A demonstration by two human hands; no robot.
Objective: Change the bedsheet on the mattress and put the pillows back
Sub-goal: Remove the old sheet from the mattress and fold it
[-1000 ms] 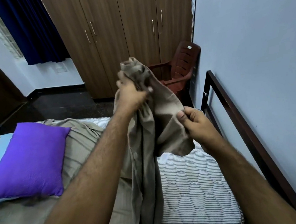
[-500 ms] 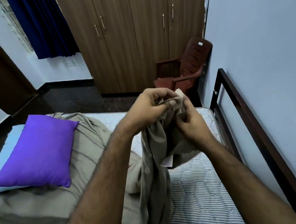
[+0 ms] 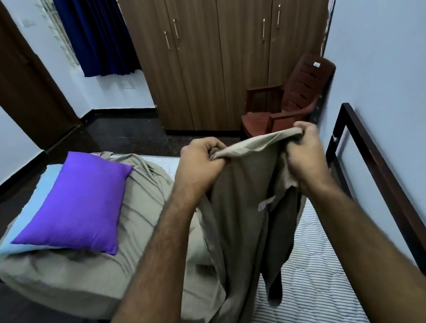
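At the left of the frame the purple pillow [image 3: 75, 202] lies on a pale blue pillow [image 3: 31, 206], both resting on the bunched part of the beige bedsheet [image 3: 240, 211] that covers the left half of the mattress [image 3: 313, 277]; the right half of the mattress shows bare, striped and quilted, at the lower right. In the middle of the frame the left hand [image 3: 202, 166] has its fingers curled tight round a gathered edge of the sheet; to its right the right hand [image 3: 304, 151] grips the same edge, and the hem runs taut between them, the rest of the cloth hanging down in folds over the mattress. A second ago the left hand was raised high with the cloth bunched in it, and half a second ago both hands were close together working at one spot; now they are drawn apart at the same level, so a stretch of edge is found and opened out. I judge the sheet is being sorted for its corner or hem before it is spread over the bare side; the pillows are not yet in their final place. Further right stand the brown chair [image 3: 295, 100] against the wardrobe [image 3: 221, 50], and the dark bed frame [image 3: 380, 159] along the wall.
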